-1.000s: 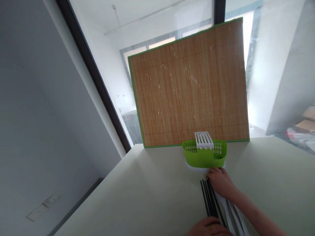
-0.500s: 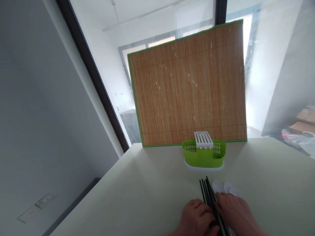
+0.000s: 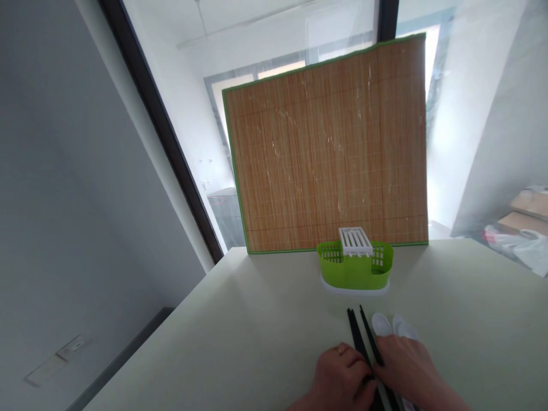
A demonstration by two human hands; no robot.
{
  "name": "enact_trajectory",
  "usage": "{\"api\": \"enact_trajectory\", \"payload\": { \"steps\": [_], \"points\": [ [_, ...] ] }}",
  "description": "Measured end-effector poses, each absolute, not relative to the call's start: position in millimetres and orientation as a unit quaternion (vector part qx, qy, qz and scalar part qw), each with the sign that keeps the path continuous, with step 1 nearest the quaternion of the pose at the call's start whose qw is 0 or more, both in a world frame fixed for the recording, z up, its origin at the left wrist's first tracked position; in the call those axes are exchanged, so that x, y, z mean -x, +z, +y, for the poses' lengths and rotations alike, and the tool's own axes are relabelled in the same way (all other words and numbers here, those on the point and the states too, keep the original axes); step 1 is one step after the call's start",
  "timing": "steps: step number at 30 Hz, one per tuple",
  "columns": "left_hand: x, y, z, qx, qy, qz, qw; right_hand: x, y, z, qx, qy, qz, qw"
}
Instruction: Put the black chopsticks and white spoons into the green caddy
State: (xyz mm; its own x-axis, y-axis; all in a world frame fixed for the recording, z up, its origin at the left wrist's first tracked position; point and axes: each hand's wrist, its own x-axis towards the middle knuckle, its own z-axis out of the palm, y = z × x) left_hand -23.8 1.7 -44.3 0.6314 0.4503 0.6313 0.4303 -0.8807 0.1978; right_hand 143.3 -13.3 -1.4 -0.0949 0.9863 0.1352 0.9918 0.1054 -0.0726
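Note:
Black chopsticks lie lengthwise on the table in two close groups, their tips pointing away from me. My left hand (image 3: 345, 374) is closed around the left group of chopsticks (image 3: 355, 330), fingers curled over them. My right hand (image 3: 406, 363) pinches the right group of chopsticks (image 3: 368, 328) with its fingertips, just beside the left hand. Beyond its knuckles show the bowls of white spoons (image 3: 381, 324), partly covered by that hand. Farther off, a green plastic cutlery caddy (image 3: 355, 274) with a white slatted top (image 3: 355, 241) stands on a white base.
The pale table (image 3: 257, 319) runs back to a bamboo mat (image 3: 329, 154) with green edging, propped upright against the glass. A grey wall (image 3: 85, 171) rises at the left. Cardboard boxes (image 3: 528, 214) and plastic bags sit beyond the table at the right.
The chopsticks, fanned loosely before, now form two groups with a narrow gap. The left group's tips have drawn together. Both hands stay at nearly the same place.

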Motion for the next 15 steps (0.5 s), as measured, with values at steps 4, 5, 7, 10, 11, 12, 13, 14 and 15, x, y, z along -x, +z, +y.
{"api": "enact_trajectory", "payload": {
  "steps": [4,5,7,10,11,12,13,14,15],
  "points": [
    [23.6,-47.7,3.2,-0.898,0.368,0.241,0.007,-132.6,4.0,-11.9,0.696,-0.029,-0.716,0.045],
    [23.8,-48.3,3.6,-0.898,0.367,0.243,0.006,-130.5,4.4,-11.2,0.697,-0.03,-0.715,0.046],
    [24.3,-48.7,4.6,-0.899,0.36,0.251,0.005,-128.2,4.2,-9.8,0.697,-0.034,-0.714,0.049],
    [24.4,-48.3,5.7,-0.9,0.353,0.256,0.002,-128.1,2.7,-8.1,0.698,-0.037,-0.713,0.054],
    [24.3,-48.1,5.9,-0.9,0.353,0.256,0.002,-128.3,2.2,-7.7,0.698,-0.038,-0.713,0.056],
    [24.2,-47.7,5.9,-0.9,0.353,0.256,0.002,-128.6,1.7,-7.3,0.698,-0.038,-0.712,0.058],
    [24.2,-47.2,5.8,-0.9,0.352,0.257,0.004,-128.6,1.4,-7.0,0.699,-0.037,-0.712,0.059],
    [24.2,-46.5,5.7,-0.901,0.349,0.259,0.006,-128.5,1.1,-6.6,0.699,-0.036,-0.712,0.06],
    [24.3,-45.6,5.5,-0.901,0.346,0.263,0.009,-128.2,0.7,-6.1,0.7,-0.035,-0.711,0.061]
  ]
}}
